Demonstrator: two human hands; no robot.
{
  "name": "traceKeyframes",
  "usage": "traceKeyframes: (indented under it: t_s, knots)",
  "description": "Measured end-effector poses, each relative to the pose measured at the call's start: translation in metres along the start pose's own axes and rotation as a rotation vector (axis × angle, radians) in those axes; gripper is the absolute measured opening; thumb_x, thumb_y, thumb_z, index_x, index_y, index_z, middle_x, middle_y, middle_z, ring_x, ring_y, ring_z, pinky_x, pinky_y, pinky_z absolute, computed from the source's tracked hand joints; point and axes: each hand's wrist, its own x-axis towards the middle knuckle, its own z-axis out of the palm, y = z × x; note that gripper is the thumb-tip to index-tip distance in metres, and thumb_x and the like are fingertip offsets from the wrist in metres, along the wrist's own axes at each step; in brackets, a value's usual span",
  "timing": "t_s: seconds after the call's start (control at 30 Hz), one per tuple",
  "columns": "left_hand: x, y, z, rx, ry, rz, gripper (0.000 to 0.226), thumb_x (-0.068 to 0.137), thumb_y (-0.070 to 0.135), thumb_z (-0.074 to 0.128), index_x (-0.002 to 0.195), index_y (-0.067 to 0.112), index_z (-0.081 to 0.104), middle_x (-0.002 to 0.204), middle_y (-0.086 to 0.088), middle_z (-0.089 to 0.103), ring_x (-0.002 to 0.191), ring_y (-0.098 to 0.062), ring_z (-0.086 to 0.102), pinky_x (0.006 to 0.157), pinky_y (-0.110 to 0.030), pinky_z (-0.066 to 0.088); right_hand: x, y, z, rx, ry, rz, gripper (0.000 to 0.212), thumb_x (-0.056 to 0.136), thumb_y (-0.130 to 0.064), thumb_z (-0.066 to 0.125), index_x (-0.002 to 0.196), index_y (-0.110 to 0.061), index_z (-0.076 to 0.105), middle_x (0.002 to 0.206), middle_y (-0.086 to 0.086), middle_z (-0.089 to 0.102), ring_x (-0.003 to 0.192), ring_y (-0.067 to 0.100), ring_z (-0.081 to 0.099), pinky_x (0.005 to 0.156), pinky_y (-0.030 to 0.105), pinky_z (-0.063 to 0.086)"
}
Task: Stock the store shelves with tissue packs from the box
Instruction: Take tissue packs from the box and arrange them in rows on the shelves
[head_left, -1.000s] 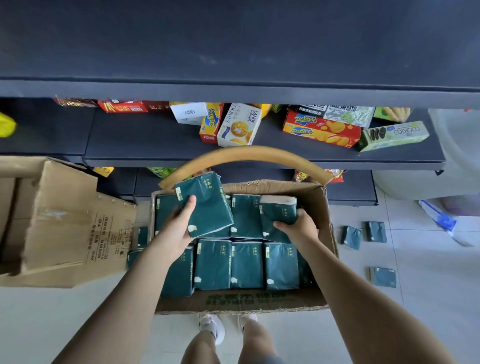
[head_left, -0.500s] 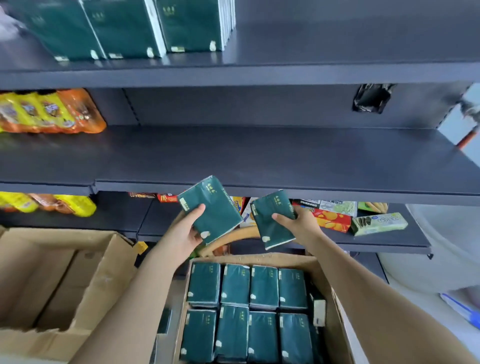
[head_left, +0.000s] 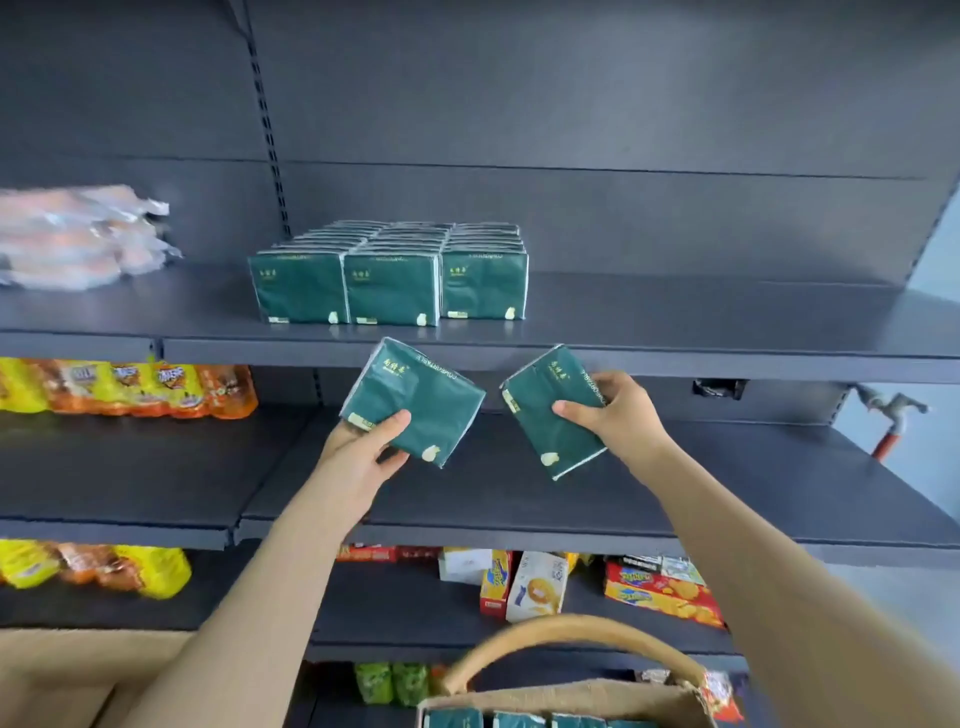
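My left hand (head_left: 363, 447) grips one dark green tissue pack (head_left: 415, 397) by its lower left corner. My right hand (head_left: 615, 410) holds a second green tissue pack (head_left: 550, 415) by its right side. Both packs are tilted and raised in front of the edge of the upper dark shelf (head_left: 675, 332). On that shelf stand three rows of the same green packs (head_left: 389, 275), upright and close together. The cardboard box (head_left: 597, 701) sits at the bottom, with several green packs showing inside.
Orange and yellow snack bags (head_left: 130, 387) lie on the middle shelf at left, pale wrapped packets (head_left: 78, 234) on the upper shelf at left. Biscuit boxes (head_left: 660, 592) fill a lower shelf. A tan curved handle (head_left: 561, 631) arches over the box. Another open carton (head_left: 78, 675) stands lower left.
Both hands lifted a tissue pack each out of the box and up to the upper shelf's edge. The view tilted up from the box to the shelves.
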Motion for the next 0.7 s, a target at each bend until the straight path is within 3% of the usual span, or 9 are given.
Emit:
traceKeyframes:
  t_s: [0.13,0.27,0.37,0.5,0.7]
  knots:
    - [0.025,0.036,-0.005,0.035,-0.028,0.070,0.025,0.088,0.005,0.061,0.104,0.023,0.063,0.112,0.006,0.068,0.112,-0.016,0.060,0.107,-0.039,0.035,0.020,-0.045,0.013,-0.015,0.059,-0.081,0.050,0.070,-0.026,0.083,0.107,-0.014,0.052,0.107,-0.001,0.064,0.094,0.017,0.065,0.084,0.035,0.054]
    - [0.047,0.060,-0.010,0.002,-0.082,0.135,0.031,0.089,0.001,0.059,0.111,0.022,0.061,0.114,0.004,0.068,0.113,-0.019,0.060,0.099,-0.035,0.043,0.047,-0.082,0.021,-0.172,0.084,-0.174,0.044,0.071,-0.025,0.083,0.101,-0.015,0.053,0.102,-0.002,0.065,0.093,0.019,0.064,0.084,0.037,0.053]
    - [0.062,0.070,-0.015,-0.050,-0.087,0.181,0.028,0.090,0.000,0.058,0.108,0.021,0.059,0.112,0.002,0.068,0.110,-0.020,0.062,0.093,-0.035,0.048,0.073,-0.105,0.026,-0.328,0.109,-0.214,0.048,0.070,-0.025,0.083,0.109,-0.014,0.057,0.103,-0.001,0.064,0.094,0.019,0.061,0.082,0.032,0.050]
    - [0.081,0.075,-0.021,-0.083,-0.042,0.196,0.037,0.088,0.005,0.062,0.123,0.014,0.052,0.121,-0.004,0.064,0.114,-0.022,0.061,0.089,-0.036,0.050,0.102,-0.123,0.042,-0.585,0.068,-0.317,0.054,0.070,-0.028,0.082,0.118,-0.014,0.059,0.111,0.001,0.064,0.111,0.023,0.050,0.090,0.032,0.044]
    - [0.096,0.078,-0.021,-0.090,-0.094,0.215,0.031,0.090,0.008,0.059,0.119,0.020,0.055,0.121,-0.001,0.065,0.110,-0.019,0.063,0.086,-0.035,0.055,0.132,-0.122,0.066,-0.933,0.100,-0.460,0.058,0.076,-0.041,0.074,0.130,-0.029,0.055,0.134,-0.004,0.047,0.127,0.022,0.032,0.103,0.035,0.026]
